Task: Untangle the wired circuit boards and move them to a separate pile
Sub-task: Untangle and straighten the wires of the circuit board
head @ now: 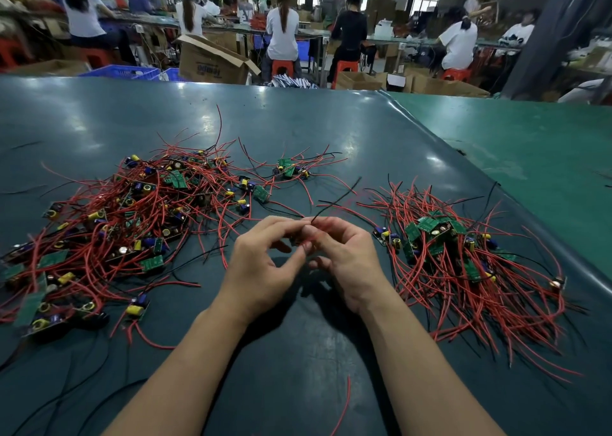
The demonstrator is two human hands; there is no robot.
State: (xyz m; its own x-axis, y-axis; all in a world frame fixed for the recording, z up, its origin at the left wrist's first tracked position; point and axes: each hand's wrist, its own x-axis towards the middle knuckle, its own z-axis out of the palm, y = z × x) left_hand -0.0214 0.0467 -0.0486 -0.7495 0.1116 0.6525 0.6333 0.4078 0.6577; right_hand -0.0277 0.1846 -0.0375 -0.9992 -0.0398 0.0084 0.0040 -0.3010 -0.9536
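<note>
Open cardboard box [212,59] behind the table [298,130], contents not visible; blue crates [124,71] beside it, contents unclear. My left hand [261,263] and right hand [344,253] meet mid-table, fingers curled, both pinching one small circuit board [295,239] mostly hidden between them, its black wire [334,200] and red wires sticking up-right. Big tangled pile [109,223] on the left: green boards, yellow and blue parts, red leads. Sorted pile [457,263] on the right, leads fanned out. Small cluster [289,169] further back, apart from both.
</note>
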